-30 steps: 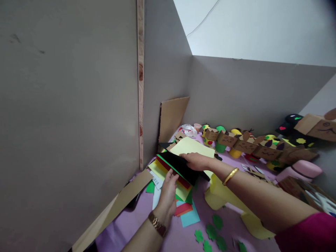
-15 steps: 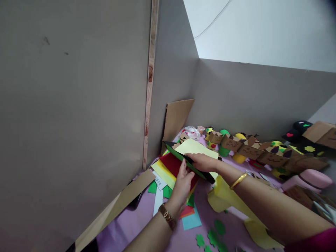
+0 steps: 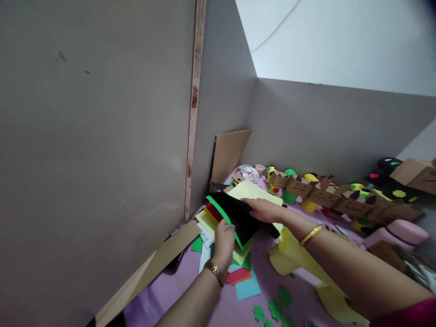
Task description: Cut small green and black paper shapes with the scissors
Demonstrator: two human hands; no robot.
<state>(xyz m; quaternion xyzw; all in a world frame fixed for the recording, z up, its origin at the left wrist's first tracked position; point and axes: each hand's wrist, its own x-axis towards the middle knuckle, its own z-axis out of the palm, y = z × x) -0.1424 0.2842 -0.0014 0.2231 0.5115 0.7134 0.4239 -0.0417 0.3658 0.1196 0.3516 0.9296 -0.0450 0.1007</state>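
A stack of coloured paper sheets (image 3: 218, 218) lies on the purple tabletop (image 3: 170, 286) in the corner of grey partition walls. A black sheet (image 3: 238, 215) is on top, with green, red and yellow edges showing under it. My left hand (image 3: 224, 243), with a gold watch at the wrist, is closed on the near edge of the top sheets. My right hand (image 3: 264, 210), with a gold bangle at the wrist, rests on the black sheet with fingers wrapped over its far edge. A pale yellow sheet (image 3: 250, 190) lies just behind.
A row of brown cardboard figures with drawn faces (image 3: 327, 193) on green and yellow cups runs along the back wall. Cardboard pieces (image 3: 228, 154) lean in the corner. Green paper cut-outs (image 3: 272, 309), a light blue sheet (image 3: 247, 287) and yellow paper (image 3: 296, 256) lie near me. A pink container (image 3: 403, 231) stands at right.
Half a second ago the top sheets were tilted up, showing the red sheet below. Now they are lowered flatter, black face up, and my left hand has moved to their near edge.
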